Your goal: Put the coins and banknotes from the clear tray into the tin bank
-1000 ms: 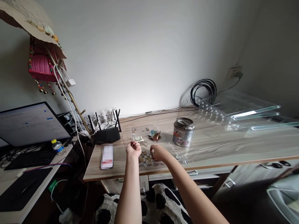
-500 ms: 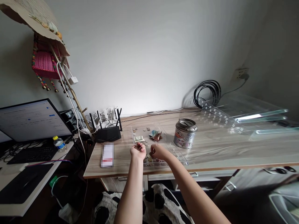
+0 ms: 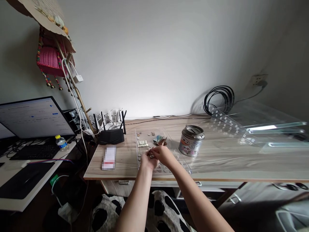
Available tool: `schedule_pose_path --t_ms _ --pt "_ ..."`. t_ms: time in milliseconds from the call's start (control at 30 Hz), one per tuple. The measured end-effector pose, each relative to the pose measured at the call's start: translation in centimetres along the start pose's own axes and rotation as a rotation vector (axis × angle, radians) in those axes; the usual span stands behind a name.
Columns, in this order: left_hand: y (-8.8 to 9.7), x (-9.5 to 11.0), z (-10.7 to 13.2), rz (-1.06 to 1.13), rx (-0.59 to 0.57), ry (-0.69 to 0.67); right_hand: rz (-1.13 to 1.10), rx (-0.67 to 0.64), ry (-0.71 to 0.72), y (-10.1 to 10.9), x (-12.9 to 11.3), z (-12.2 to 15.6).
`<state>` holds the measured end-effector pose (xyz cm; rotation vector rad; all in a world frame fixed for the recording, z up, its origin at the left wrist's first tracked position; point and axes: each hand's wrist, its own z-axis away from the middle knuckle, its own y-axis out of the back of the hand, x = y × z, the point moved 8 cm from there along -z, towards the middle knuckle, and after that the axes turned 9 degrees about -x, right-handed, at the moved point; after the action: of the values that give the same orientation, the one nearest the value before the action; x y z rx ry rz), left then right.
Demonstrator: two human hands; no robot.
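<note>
My left hand (image 3: 146,161) is cupped, palm up, over a clear plastic tray (image 3: 189,170), with several coins (image 3: 152,156) in the palm. Above that palm, my right hand (image 3: 164,155) has its fingers pinched together, touching the coins; its fingertips are partly hidden. More coins (image 3: 152,133) lie scattered on the tray. A folded banknote (image 3: 142,143) and some crumpled banknotes (image 3: 159,140) rest just beyond the hands. To the right stands a round metal tin (image 3: 191,141) with a slot in its lid and a printed side.
A black router (image 3: 111,136) and a blurred-out phone-like item (image 3: 109,158) sit left on the desk. Clear acrylic panels (image 3: 270,129) and a coil of black cable (image 3: 218,100) occupy the right. A monitor (image 3: 36,119) and small bottle (image 3: 61,143) are on the lower left table.
My right hand has moved up and left from the coins at the tray's near side to my left palm. My left hand has lowered slightly, and the two hands now meet.
</note>
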<state>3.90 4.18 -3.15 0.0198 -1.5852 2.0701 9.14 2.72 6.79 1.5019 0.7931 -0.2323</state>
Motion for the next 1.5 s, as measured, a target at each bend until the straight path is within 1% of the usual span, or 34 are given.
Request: schedule_pose_path --t_ms 33,67,100,133,167,200,233,267,333,367,433,467,500,533,567,600,633,667,700,733,767,800,867,1033,1167,1233,1267,1300,1333,1367,1400,1433,1467,1500 --pt "0.0 0.0 0.0 0.008 -0.01 -0.003 -0.012 0.07 0.007 1.1 0.4 0.3" --pt "0.2 0.0 0.1 0.011 -0.011 -0.005 -0.033 0.175 -0.001 2.8 1.2 0.8" --pt "0.4 0.1 0.1 0.006 -0.006 -0.01 -0.043 0.301 -0.032 5.0 2.3 1.4" --pt "0.5 0.2 0.1 -0.025 -0.01 -0.011 -0.032 0.421 -0.105 7.5 3.9 2.1" --pt "0.5 0.2 0.0 -0.078 -0.023 -0.003 -0.001 0.53 -0.223 10.1 5.7 2.9" --pt "0.3 0.1 -0.1 -0.145 -0.046 0.02 0.054 0.581 -0.354 12.4 7.5 3.4" --pt "0.0 -0.1 -0.2 -0.215 -0.078 0.055 0.109 0.558 -0.521 14.2 9.4 3.7" --pt "-0.3 -0.4 -0.3 -0.278 -0.11 0.096 0.149 0.506 -0.612 15.7 10.8 3.6" --pt "-0.9 -0.9 -0.6 -0.363 -0.149 0.167 0.193 0.419 -0.709 17.7 12.6 3.1" --pt "-1.1 -1.1 -0.7 -0.39 -0.156 0.186 0.206 0.388 -0.715 18.3 13.0 2.8" --pt "-1.5 -1.2 -0.9 -0.453 -0.168 0.199 0.229 0.345 -0.716 18.4 13.0 2.5" --pt "-1.6 -1.2 -0.9 -0.481 -0.171 0.197 0.254 0.353 -0.71 18.2 12.6 2.5" --pt "-1.7 -1.2 -0.9 -0.504 -0.174 0.192 0.291 0.401 -0.681 18.0 11.8 2.7" --pt "-1.6 -1.2 -0.9 -0.523 -0.177 0.188 0.332 0.484 -0.631 17.6 10.6 3.0" --pt "-1.6 -1.2 -0.8 -0.537 -0.178 0.185 0.365 0.574 -0.556 16.8 9.1 3.4" --pt "-1.5 -1.2 -0.7 -0.553 -0.179 0.176 0.381 0.619 -0.462 15.5 7.5 3.6" --pt "-1.4 -1.2 -0.6 -0.574 -0.179 0.162 0.376 0.608 -0.359 13.7 6.1 3.4" --pt "-1.3 -1.1 -0.5 -0.599 -0.182 0.148 0.342 0.502 -0.269 11.2 5.0 2.8" --pt "-1.2 -1.1 -0.5 -0.629 -0.183 0.138 0.3 0.32 -0.199 8.2 4.3 1.9" --pt "-1.2 -1.1 -0.5 -0.66 -0.182 0.134 0.28 0.196 -0.168 5.6 3.7 1.5" --pt "-1.1 -1.0 -0.5 -0.686 -0.177 0.135 0.268 0.096 -0.153 3.5 3.3 1.1" --pt "-1.0 -1.1 -0.5 -0.703 -0.171 0.145 0.269 0.052 -0.157 2.2 3.0 1.0" --pt "-1.0 -1.2 -0.5 -0.711 -0.157 0.176 0.283 0.05 -0.18 1.2 2.9 1.0" --pt "-1.1 -1.8 -0.3 -0.728 -0.173 0.257 0.324 0.036 -0.181 1.8 2.6 1.8" --pt "-0.9 -2.0 -0.6 -0.791 -0.175 0.243 0.353 0.059 -0.179 1.2 2.0 2.3" --pt "-0.9 -2.2 -0.6 -0.802 -0.206 0.247 0.311 0.067 -0.157 1.1 1.8 2.4" --pt "-0.9 -2.2 -0.5 -0.796 -0.223 0.257 0.274 0.071 -0.13 1.3 1.8 2.5" --pt "-1.0 -2.3 -0.5 -0.783 -0.242 0.267 0.234 0.094 -0.102 2.1 1.8 2.7" --pt "-1.2 -2.3 -0.3 -0.766 -0.259 0.274 0.2 0.147 -0.086 3.5 2.0 2.9" --pt "-1.3 -2.2 -0.2 -0.745 -0.27 0.278 0.183 0.234 -0.093 5.5 2.6 3.2" --pt "-1.4 -2.1 -0.1 -0.725 -0.276 0.278 0.187 0.349 -0.134 7.9 3.5 3.6" --pt "-1.5 -2.0 -0.1 -0.709 -0.275 0.276 0.211 0.489 -0.208 10.6 4.6 4.2" --pt "-1.5 -1.8 0.0 -0.696 -0.27 0.267 0.264 0.605 -0.315 13.2 6.0 4.8" --pt "-1.5 -1.6 -0.1 -0.684 -0.26 0.254 0.297 0.677 -0.428 15.3 7.4 5.2"
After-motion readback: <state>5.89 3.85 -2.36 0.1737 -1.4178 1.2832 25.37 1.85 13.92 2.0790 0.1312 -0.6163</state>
